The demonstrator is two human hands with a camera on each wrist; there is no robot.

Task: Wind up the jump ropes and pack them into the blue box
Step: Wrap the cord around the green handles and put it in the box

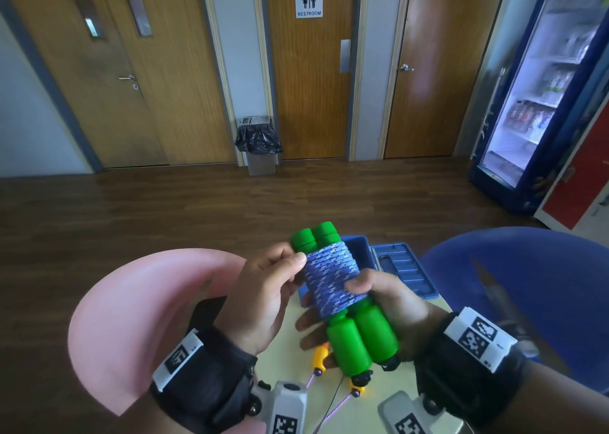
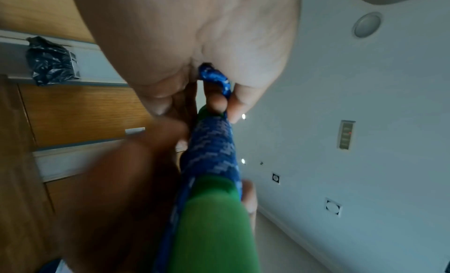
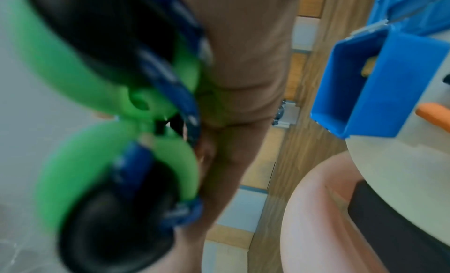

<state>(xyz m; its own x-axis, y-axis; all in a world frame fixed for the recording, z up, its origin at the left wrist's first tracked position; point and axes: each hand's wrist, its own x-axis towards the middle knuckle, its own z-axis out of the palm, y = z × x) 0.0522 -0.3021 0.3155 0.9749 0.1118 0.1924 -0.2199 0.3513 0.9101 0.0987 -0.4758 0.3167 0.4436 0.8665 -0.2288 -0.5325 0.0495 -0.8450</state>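
A jump rope with two green handles [image 1: 361,338] lying side by side has its blue-and-white cord [image 1: 331,277] wound tightly round them. My right hand [image 1: 379,302] grips the bundle from below and the right, thumb across the coils. My left hand [image 1: 273,288] pinches the cord's end [image 2: 215,77] at the upper left of the coils. The open blue box [image 1: 361,252] sits on the table just behind the bundle, its lid [image 1: 407,272] lying flat to the right. A second rope with orange-yellow handles [image 1: 321,354] and a purple cord [image 1: 333,410] lies on the table under my hands.
The pale table [image 1: 296,361] is small. A pink chair [image 1: 141,311] stands at its left and a blue chair [image 1: 527,275] at its right. Beyond are wooden floor, doors, a lined bin [image 1: 258,143] and a drinks fridge [image 1: 543,87].
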